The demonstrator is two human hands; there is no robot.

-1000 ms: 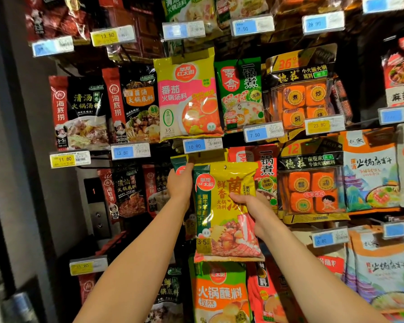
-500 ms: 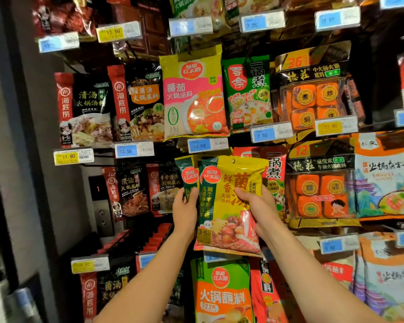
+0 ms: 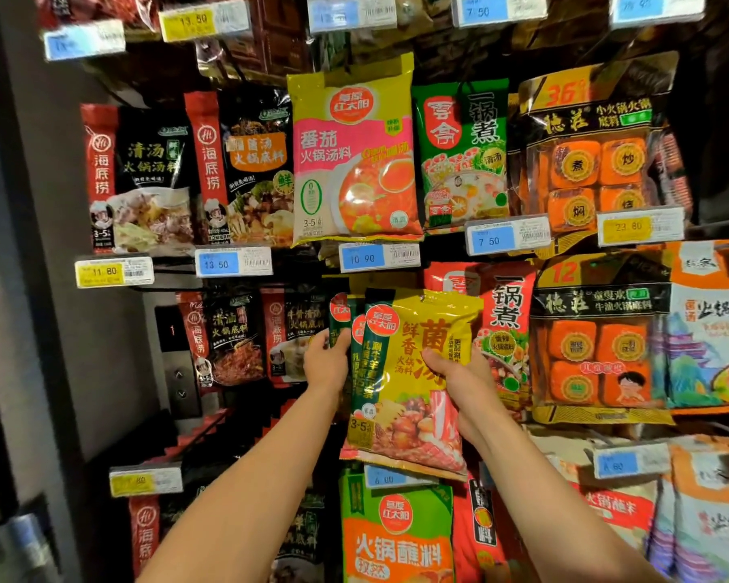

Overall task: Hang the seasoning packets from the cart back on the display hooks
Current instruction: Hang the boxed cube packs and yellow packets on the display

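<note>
Packet (image 3: 413, 372), yellow with a green side band, held upright against the display below the 10.90 price tag (image 3: 379, 257). Right hand (image 3: 459, 378) grasps its middle. Left hand (image 3: 327, 361) pinches the hanging packets (image 3: 341, 317) just behind, left edge.

Glossy plastic seasoning packet (image 3: 413, 372)

Dim, warm lighting; edges blurred and bowed.

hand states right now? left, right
Left hand: grips the left edge of the green-and-yellow packets hanging behind the front one.
Right hand: holds the yellow mushroom soup packet, thumb pressed on its front.
</note>
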